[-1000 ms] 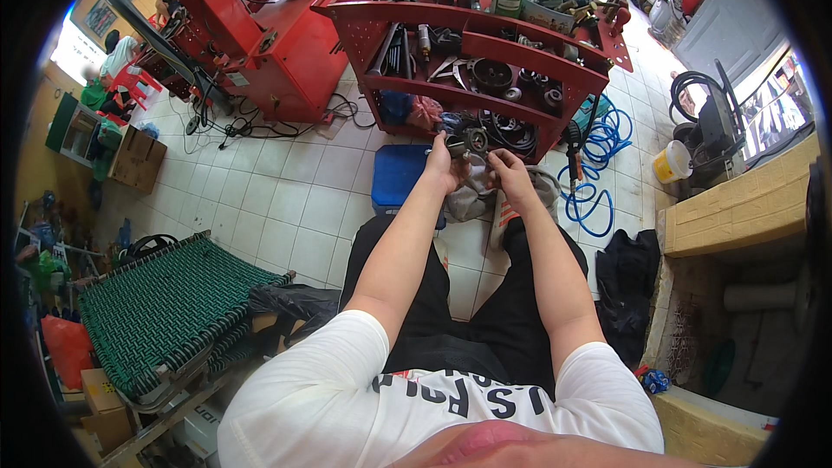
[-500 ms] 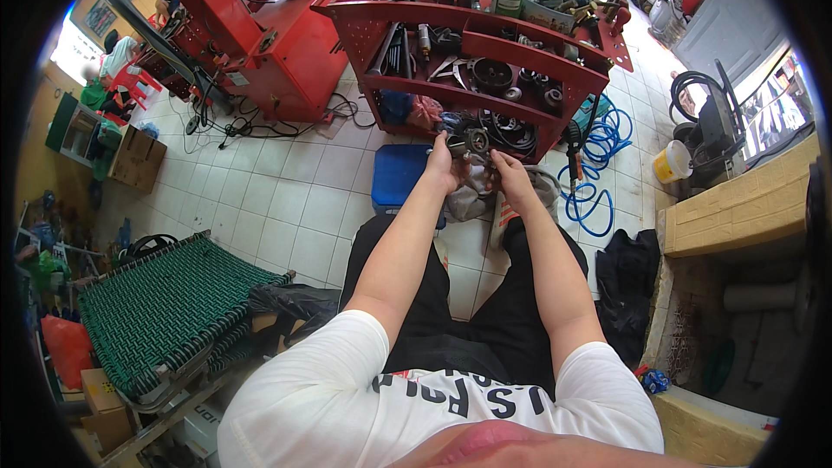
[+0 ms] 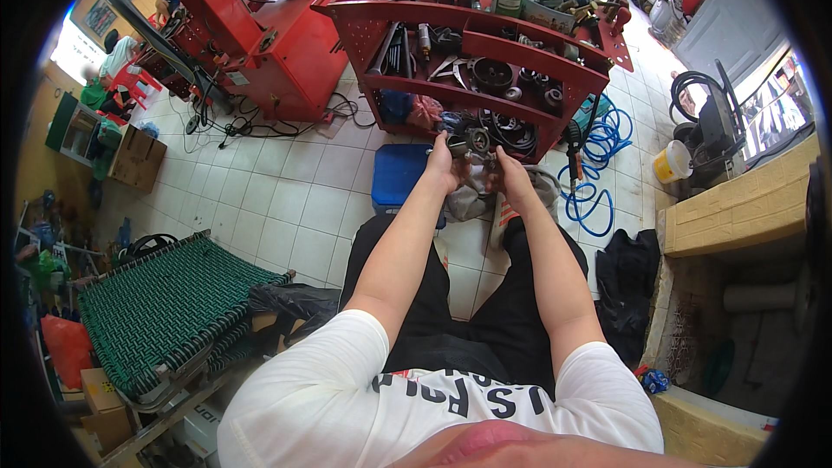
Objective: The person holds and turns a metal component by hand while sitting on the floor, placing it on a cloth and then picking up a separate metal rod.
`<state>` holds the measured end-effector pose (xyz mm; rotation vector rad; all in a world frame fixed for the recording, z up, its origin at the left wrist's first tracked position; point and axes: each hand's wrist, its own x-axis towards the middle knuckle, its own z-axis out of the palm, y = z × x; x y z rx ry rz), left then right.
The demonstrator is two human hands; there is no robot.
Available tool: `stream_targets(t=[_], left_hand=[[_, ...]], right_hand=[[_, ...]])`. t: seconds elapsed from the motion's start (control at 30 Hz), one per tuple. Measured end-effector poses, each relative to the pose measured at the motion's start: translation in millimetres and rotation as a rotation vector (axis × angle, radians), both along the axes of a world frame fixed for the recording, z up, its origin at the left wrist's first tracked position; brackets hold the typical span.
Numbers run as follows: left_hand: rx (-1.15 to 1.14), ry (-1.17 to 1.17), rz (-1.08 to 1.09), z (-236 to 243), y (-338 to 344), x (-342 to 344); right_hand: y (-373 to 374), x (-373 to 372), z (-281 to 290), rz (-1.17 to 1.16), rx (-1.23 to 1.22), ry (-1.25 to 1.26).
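Note:
Between my knees, in front of the tool cart, I hold up a small dark metal part with a round opening (image 3: 475, 140). My left hand (image 3: 443, 168) is closed round its left side, thumb on top. Close to the part's right side is my right hand (image 3: 513, 178), its fingers curled inward and its thumb raised. Whatever the right fingertips pinch is too small and dark to make out. Below both hands a grey cloth (image 3: 466, 203) lies near my shoe. A blue plastic box (image 3: 394, 175) stands on the floor left of my left hand.
The red tool cart (image 3: 536, 50) carries sockets, cans and loose parts on its shelves. Coiled blue air hose (image 3: 598, 169) lies to its right. At left are a red machine (image 3: 290, 69) and a green woven lounger (image 3: 178, 308); black cloth (image 3: 626, 282) lies by the right ledge.
My right hand has shifted slightly to the right, and its thumb has moved away from the metal part. The left hand and the part have hardly moved.

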<state>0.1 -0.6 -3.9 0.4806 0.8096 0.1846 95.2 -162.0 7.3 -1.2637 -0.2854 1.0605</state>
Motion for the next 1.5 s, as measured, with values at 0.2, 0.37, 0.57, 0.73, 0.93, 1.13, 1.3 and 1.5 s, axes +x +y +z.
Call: stream_targets(t=[0.2, 0.37, 0.57, 0.73, 0.93, 1.13, 1.3, 1.5], left_hand=[[0.004, -0.001, -0.017, 2, -1, -1], [-0.004, 0.004, -0.019, 3, -2, 0], [0.001, 0.001, 0.004, 1, 0, -1], [-0.005, -0.004, -0.002, 5, -4, 1], [-0.007, -0.008, -0.018, 5, -3, 1], [-0.006, 0.014, 0.003, 0, 1, -2], [-0.007, -0.003, -0.004, 2, -1, 0], [-0.007, -0.01, -0.006, 4, -1, -1]], right_hand=[[-1, 2, -8, 0.04, 0.047, -0.078], [-1, 2, -9, 0.022, 0.08, -0.154], [0, 0, 3, 0.017, 0.026, 0.071], [-3, 5, -9, 0.073, 0.031, -0.043], [-3, 7, -16, 0.051, 0.079, -0.206], [1, 0, 2, 0.045, 0.077, 0.054], [-1, 3, -7, 0.042, 0.082, -0.04], [0, 3, -9, 0.037, 0.111, -0.16]])
